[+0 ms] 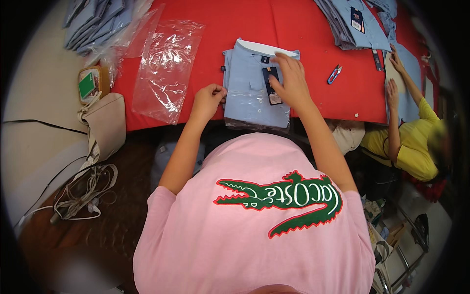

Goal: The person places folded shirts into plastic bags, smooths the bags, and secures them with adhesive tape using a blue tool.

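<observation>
A folded light-blue polo shirt (245, 66) lies in front of me with its collar away from me. The lower part of it is inside a clear plastic bag (257, 117). My left hand (210, 99) is closed in a pinch at the left edge of the bag, at the shirt's side. My right hand (293, 81) is over the shirt's upper right side, fingers apart, with the thumb beside a dark hang tag (272, 88). Whether its fingertips press on the cloth I cannot tell.
An unused-looking clear bag (166, 73) lies flat on the red tablecloth (230, 19). Blue thread snips (334, 74) rest at right. Folded blue shirts are piled far left (95, 24) and far right (350, 24). A co-worker in yellow (411, 142) handles blue cloth at right.
</observation>
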`<state>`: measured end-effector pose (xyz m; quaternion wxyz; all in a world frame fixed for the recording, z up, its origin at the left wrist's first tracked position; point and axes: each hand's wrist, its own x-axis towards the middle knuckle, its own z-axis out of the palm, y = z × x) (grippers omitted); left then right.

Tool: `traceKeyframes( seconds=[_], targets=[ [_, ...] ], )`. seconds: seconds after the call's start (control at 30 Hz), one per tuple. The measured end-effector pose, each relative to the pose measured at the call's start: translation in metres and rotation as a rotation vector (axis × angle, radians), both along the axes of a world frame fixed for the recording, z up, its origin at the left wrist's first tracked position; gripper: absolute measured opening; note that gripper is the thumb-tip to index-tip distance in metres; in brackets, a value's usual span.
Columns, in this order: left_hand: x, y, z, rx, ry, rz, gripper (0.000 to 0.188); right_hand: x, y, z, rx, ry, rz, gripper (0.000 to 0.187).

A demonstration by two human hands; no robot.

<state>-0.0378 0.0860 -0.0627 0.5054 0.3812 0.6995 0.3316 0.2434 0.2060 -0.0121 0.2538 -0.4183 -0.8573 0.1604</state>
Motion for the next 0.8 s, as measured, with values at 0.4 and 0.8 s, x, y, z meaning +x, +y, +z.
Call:
traceKeyframes(
  seconds=[0.4,0.8],
  targets=[
    [-0.014,0.008,0.046,0.181,0.31,-0.263,0.022,-0.1,0.051,-0.065,-0.289,0.038,0.032,0.041],
    [-0.007,-0.001,0.038,0.187,0.323,-0.228,0.019,0.02,-0.047,0.01,-0.165,0.057,0.207,0.061]
  ],
)
